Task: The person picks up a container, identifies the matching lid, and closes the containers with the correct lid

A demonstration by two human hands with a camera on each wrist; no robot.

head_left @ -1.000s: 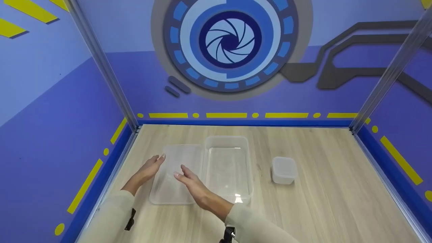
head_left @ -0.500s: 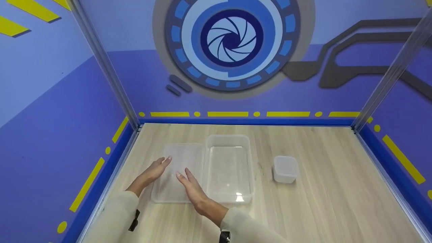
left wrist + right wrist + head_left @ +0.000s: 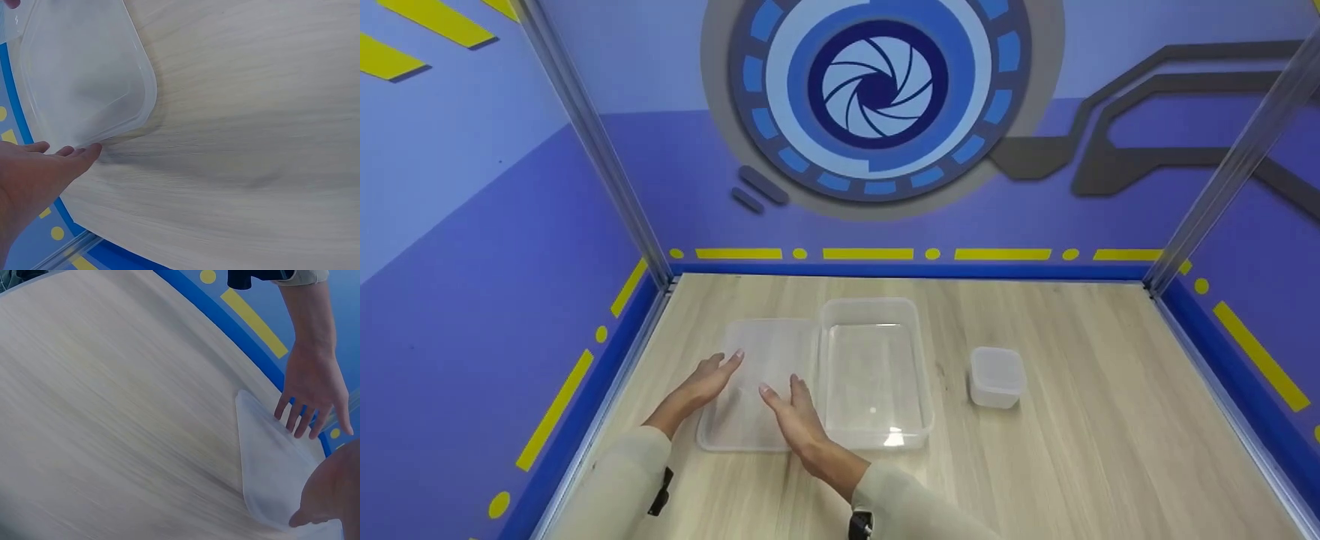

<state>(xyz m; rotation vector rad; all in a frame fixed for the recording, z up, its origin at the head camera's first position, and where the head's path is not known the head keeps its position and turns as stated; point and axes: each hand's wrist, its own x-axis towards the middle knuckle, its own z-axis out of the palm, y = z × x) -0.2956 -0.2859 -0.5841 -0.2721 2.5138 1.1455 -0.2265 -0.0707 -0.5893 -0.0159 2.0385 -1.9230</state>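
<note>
A flat, translucent plastic lid (image 3: pixel 772 349) lies on the table at the left, with a large clear rectangular container (image 3: pixel 877 375) right beside it. My left hand (image 3: pixel 706 381) is at the lid's left edge, fingers extended; in the left wrist view its fingertips are right at the rim of the lid. Over the lid's right side is my right hand (image 3: pixel 802 424), thumb and fingers spread apart, its back close to the container's left wall. Neither hand holds anything. The right wrist view shows the left hand (image 3: pixel 315 385) with straight fingers beside the lid (image 3: pixel 270 467).
A small frosted square box (image 3: pixel 997 375) with its lid on stands to the right of the large container. Blue and purple panels (image 3: pixel 645 187) with metal corner posts enclose the wooden table (image 3: pixel 1110 420) at the back and sides.
My left hand has shifted slightly right, in over the lid's edge. My right hand has moved a little right, and the near end of the large container has swung slightly right.
</note>
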